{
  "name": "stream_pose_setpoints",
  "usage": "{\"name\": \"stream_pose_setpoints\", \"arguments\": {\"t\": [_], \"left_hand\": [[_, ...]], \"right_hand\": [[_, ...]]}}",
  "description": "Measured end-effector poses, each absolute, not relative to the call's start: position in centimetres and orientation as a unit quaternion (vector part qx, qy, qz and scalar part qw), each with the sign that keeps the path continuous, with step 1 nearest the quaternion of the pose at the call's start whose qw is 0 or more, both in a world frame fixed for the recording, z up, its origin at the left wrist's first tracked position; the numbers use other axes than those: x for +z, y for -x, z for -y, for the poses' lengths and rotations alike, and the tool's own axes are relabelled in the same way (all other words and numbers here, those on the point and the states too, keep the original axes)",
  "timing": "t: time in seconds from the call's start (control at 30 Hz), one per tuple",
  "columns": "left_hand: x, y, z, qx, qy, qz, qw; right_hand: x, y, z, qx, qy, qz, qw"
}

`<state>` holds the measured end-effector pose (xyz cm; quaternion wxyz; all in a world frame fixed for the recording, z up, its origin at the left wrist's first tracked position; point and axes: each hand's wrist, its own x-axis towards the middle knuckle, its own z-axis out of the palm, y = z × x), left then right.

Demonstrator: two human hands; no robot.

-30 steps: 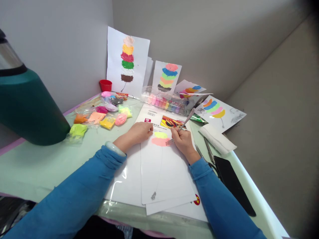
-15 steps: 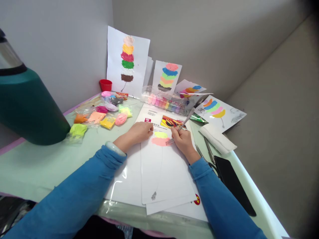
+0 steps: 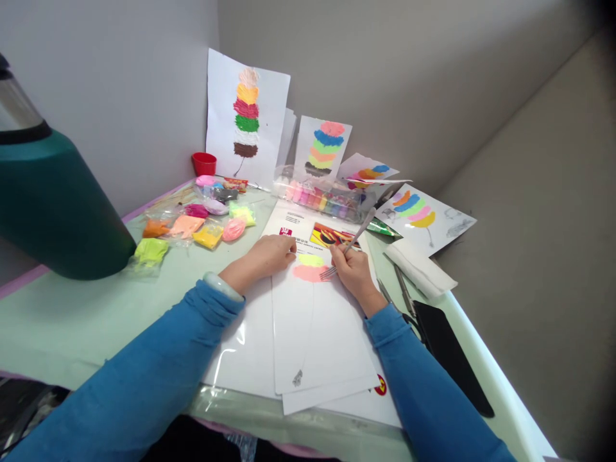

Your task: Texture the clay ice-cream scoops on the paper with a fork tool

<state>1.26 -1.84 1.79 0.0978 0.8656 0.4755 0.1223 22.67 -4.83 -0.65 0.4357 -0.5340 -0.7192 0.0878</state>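
Note:
My right hand [image 3: 353, 268] is closed around a metal fork [image 3: 360, 231], its handle slanting up to the right. The fork's tines rest on the right end of a flat pink clay patch [image 3: 308, 273]. Just above that patch is a yellow clay patch [image 3: 311, 260]. Both sit on a white sheet of paper [image 3: 327, 340], which has a thin pencil line running down to a small grey scribble [image 3: 298, 377]. My left hand [image 3: 272, 255] lies at the sheet's upper left, fingers curled in and pressed together; what they hold, if anything, is hidden.
Several bags of coloured clay [image 3: 187, 226] lie at the left, near a large green bottle [image 3: 58, 205] and a red cup [image 3: 204, 164]. Finished pictures [image 3: 269, 135] lean at the back behind a clear box [image 3: 317, 196]. Rolled tissue [image 3: 421, 266], scissors [image 3: 414, 327] and a black phone-like slab [image 3: 452, 359] lie right.
Almost nothing differs. Both hands keep their places, and the fork's tines still touch the right end of the pink patch.

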Motion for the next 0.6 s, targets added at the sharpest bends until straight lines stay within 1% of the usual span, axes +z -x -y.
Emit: {"name": "stream_pose_setpoints", "arguments": {"t": [0.6], "left_hand": [[1.76, -1.2, 1.85, 0.123, -0.866, -0.475, 0.096]], "right_hand": [[-0.4, -22.59, 4.91, 0.096, 0.536, 0.719, 0.432]]}}
